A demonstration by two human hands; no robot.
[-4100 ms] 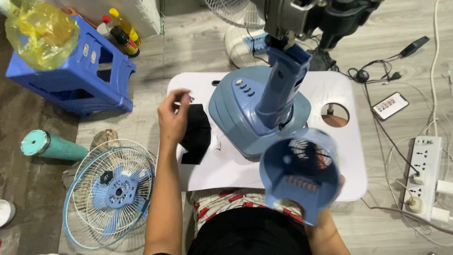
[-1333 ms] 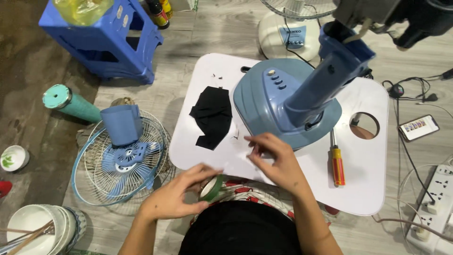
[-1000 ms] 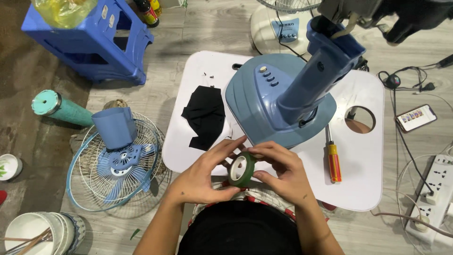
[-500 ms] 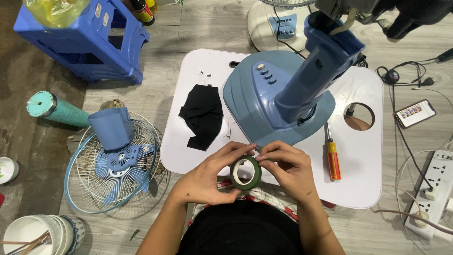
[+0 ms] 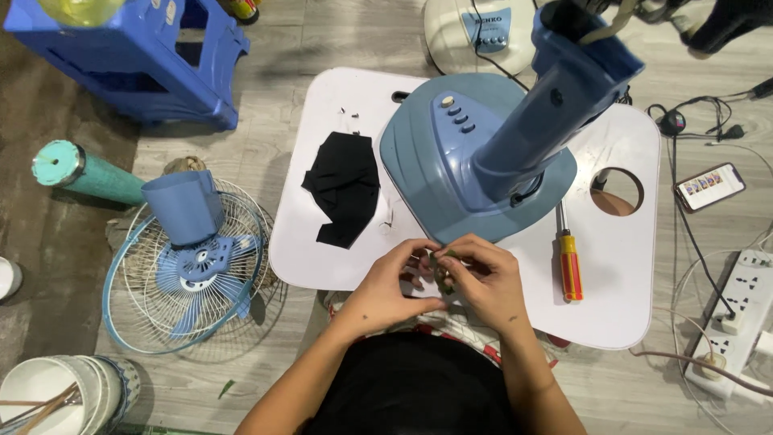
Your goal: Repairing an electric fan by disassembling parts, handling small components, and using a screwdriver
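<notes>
Both hands meet over the near edge of the small white table (image 5: 620,298). Between them is a dark green roll of tape (image 5: 442,272), mostly hidden by fingers. My left hand (image 5: 394,280) cups it from the left and my right hand (image 5: 487,278) pinches it from the right. Just beyond the hands stands the blue fan base (image 5: 451,161) with its slanted blue column (image 5: 555,105). A black cloth (image 5: 345,187) lies on the table to the left of the base.
An orange-handled screwdriver (image 5: 568,258) lies right of my hands. On the floor at left: a blue motor cover (image 5: 185,205) on a fan grille with blades (image 5: 189,270), a teal bottle (image 5: 80,173), a blue stool (image 5: 137,56). A power strip (image 5: 737,322) and phone (image 5: 710,185) lie at right.
The blue motor cover went from my hand to the fan grille on the floor. Both hands then picked up the green tape roll and now hold it close together.
</notes>
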